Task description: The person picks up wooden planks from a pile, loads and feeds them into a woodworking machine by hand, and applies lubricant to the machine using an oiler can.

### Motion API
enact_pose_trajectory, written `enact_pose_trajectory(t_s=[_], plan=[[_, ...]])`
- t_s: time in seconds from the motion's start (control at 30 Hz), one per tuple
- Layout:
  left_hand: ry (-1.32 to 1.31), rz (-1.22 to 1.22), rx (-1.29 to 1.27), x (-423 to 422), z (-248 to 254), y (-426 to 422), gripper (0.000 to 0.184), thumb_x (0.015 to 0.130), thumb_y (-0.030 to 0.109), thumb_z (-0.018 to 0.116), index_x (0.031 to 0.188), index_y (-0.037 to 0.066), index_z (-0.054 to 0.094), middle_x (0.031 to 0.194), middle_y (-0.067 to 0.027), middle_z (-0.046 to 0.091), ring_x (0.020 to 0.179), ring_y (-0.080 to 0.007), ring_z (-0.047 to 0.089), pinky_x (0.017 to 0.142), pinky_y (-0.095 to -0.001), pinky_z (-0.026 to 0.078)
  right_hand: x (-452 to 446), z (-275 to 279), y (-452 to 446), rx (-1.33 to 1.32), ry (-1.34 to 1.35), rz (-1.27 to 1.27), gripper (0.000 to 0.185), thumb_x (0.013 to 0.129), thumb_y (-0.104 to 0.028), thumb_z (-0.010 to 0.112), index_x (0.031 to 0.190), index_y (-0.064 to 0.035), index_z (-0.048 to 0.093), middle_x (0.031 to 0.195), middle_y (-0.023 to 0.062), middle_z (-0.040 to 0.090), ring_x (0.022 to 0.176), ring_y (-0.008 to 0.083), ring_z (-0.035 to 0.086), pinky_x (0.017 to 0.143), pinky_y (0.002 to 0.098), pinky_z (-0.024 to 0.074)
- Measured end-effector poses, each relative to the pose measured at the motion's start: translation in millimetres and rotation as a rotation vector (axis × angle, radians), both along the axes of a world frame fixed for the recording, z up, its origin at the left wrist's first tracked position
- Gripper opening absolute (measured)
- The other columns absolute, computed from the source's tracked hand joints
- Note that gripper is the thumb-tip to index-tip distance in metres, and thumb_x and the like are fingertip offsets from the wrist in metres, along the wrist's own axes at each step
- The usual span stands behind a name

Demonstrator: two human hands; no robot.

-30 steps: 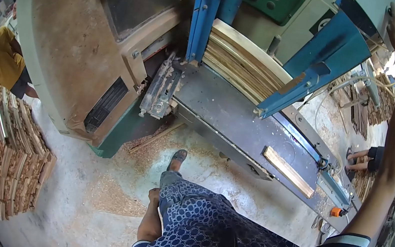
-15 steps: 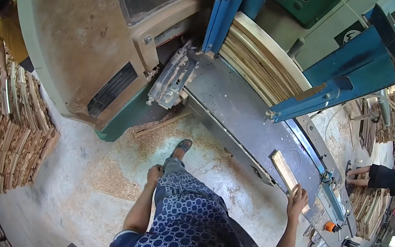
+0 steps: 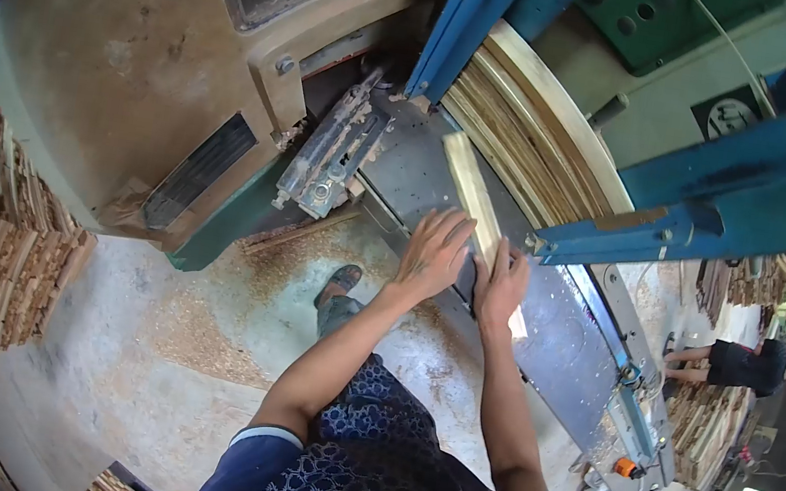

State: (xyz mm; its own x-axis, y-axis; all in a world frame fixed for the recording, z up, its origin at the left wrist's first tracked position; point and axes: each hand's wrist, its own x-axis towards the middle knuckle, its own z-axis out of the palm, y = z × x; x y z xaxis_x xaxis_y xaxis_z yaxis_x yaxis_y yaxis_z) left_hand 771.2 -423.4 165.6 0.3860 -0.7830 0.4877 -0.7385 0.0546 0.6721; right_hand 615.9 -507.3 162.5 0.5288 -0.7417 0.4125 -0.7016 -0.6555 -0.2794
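A pale wooden board (image 3: pixel 471 184) lies at a slant over the dark metal machine table (image 3: pixel 415 163), its far end toward the stack of strips. My right hand (image 3: pixel 501 286) is closed around the lower part of the board, which shows again below the palm. Beside the board's near edge is my left hand (image 3: pixel 433 254), its fingers stretched out and their tips at the wood. Whether those fingertips press on it I cannot tell. A metal feed fixture (image 3: pixel 329 161) covered in wood dust sits left of the board.
Curved wooden strips (image 3: pixel 519 133) are stacked behind a blue bracket (image 3: pixel 688 222). A large tan machine housing (image 3: pixel 131 38) stands at left. Wood piles (image 3: pixel 19 263) rise from the floor. Another person (image 3: pixel 748 366) bends at far right. An orange item (image 3: pixel 626 467) sits by the table's end.
My right hand has carried the board left and farther along the table toward the strips. My left hand has come up from beside my leg to the board. The view has shifted slightly.
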Motion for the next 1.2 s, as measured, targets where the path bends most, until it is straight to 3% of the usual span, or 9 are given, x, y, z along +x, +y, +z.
enact_pose_trajectory(t_s=[0.03, 0.13, 0.23, 0.33, 0.43, 0.6, 0.77, 0.93, 1.2], plan=[[0.022, 0.012, -0.005, 0.8, -2.3, -10.2, 0.047, 0.091, 0.015, 0.068, 0.136, 0.003, 0.06, 0.143, -0.0171, 0.056, 0.132, -0.037, 0.053, 0.114, -0.0523, 0.037, -0.2, 5.6, -2.6, -0.005, 0.022, 0.012, 0.06, 0.084, -0.028, 0.082, 0.137, -0.0072, 0.063, 0.116, 0.0209, 0.061, 0.105, 0.0382, 0.058, 0.092, 0.046, 0.0468], [-0.025, 0.044, 0.197, 14.7, -7.5, -28.2, 0.063, 0.097, 0.031, 0.064, 0.15, 0.001, 0.048, 0.163, -0.0196, 0.035, 0.147, -0.0416, 0.038, 0.123, -0.054, 0.027, -23.8, 45.5, 21.3, 0.141, 0.197, 0.141, 0.062, 0.086, -0.017, 0.076, 0.145, -0.0092, 0.057, 0.122, 0.0217, 0.056, 0.109, 0.0374, 0.056, 0.096, 0.0482, 0.0449], [-0.005, 0.054, 0.139, 10.1, -19.5, -43.6, 0.064, 0.096, 0.029, 0.065, 0.149, -0.002, 0.047, 0.163, -0.021, 0.034, 0.146, -0.0458, 0.038, 0.123, -0.0537, 0.027, -73.4, 30.8, 30.1, 0.19, 0.25, 0.155, 0.064, 0.085, -0.016, 0.077, 0.146, -0.0079, 0.057, 0.11, 0.0199, 0.057, 0.101, 0.0349, 0.057, 0.089, 0.0451, 0.0476], [-0.013, 0.037, 0.111, 10.7, -20.1, -41.5, 0.063, 0.095, 0.028, 0.066, 0.146, -0.005, 0.049, 0.16, -0.0231, 0.039, 0.143, -0.049, 0.04, 0.122, -0.0523, 0.031, -82.1, 31.6, 34.4, 0.313, 0.141, 0.242, 0.064, 0.084, -0.016, 0.077, 0.143, -0.0029, 0.058, 0.094, 0.0156, 0.054, 0.079, 0.0301, 0.056, 0.068, 0.04, 0.0495], [-0.01, 0.05, 0.088, 5.9, -19.6, -43.1, 0.06, 0.095, 0.026, 0.066, 0.144, -0.006, 0.052, 0.156, -0.0242, 0.045, 0.141, -0.0492, 0.043, 0.121, -0.0517, 0.034, -83.5, 17.4, 41.8, 0.273, 0.083, 0.215, 0.061, 0.083, -0.014, 0.075, 0.141, -0.0024, 0.06, 0.095, 0.0159, 0.054, 0.077, 0.0303, 0.055, 0.068, 0.0411, 0.0496], [-0.041, 0.155, 0.072, 4.2, -26.1, -58.4, 0.054, 0.099, 0.024, 0.063, 0.141, -0.008, 0.054, 0.156, -0.0253, 0.043, 0.143, -0.0489, 0.041, 0.122, -0.0511, 0.033, -46.2, 6.1, 11.5, 0.097, -0.055, 0.317, 0.054, 0.083, -0.013, 0.074, 0.135, -0.0048, 0.066, 0.119, 0.0202, 0.061, 0.097, 0.0334, 0.059, 0.081, 0.042, 0.05], [-0.051, 0.205, 0.083, 12.8, -30.2, -67.6, 0.057, 0.1, 0.026, 0.063, 0.143, -0.01, 0.051, 0.156, -0.0291, 0.041, 0.144, -0.0481, 0.041, 0.124, -0.0493, 0.029, -25.7, 6.2, 1.5, 0.013, -0.019, 0.314, 0.053, 0.081, -0.015, 0.078, 0.132, -0.0049, 0.068, 0.121, 0.0199, 0.061, 0.1, 0.0349, 0.059, 0.083, 0.0419, 0.0493], [-0.006, 0.211, 0.014, 12.5, -36.9, -73.3, 0.053, 0.097, 0.023, 0.067, 0.134, -0.014, 0.057, 0.152, -0.0333, 0.045, 0.137, -0.0516, 0.048, 0.121, -0.0533, 0.034, -24.1, 4.2, 0.9, 0.054, -0.002, 0.291, 0.053, 0.081, -0.019, 0.082, 0.13, -0.0059, 0.07, 0.12, 0.0196, 0.062, 0.098, 0.0348, 0.058, 0.08, 0.0402, 0.0485], [-0.03, 0.184, 0.021, 8.6, -25.1, -64.7, 0.048, 0.093, 0.02, 0.071, 0.129, -0.009, 0.063, 0.148, -0.0281, 0.052, 0.138, -0.0514, 0.047, 0.122, -0.0508, 0.034, -33.5, 5.4, 11.5, 0.096, -0.077, 0.255, 0.049, 0.082, -0.015, 0.081, 0.129, -0.0076, 0.071, 0.116, 0.0199, 0.064, 0.09, 0.0303, 0.058, 0.076, 0.039, 0.0491]])
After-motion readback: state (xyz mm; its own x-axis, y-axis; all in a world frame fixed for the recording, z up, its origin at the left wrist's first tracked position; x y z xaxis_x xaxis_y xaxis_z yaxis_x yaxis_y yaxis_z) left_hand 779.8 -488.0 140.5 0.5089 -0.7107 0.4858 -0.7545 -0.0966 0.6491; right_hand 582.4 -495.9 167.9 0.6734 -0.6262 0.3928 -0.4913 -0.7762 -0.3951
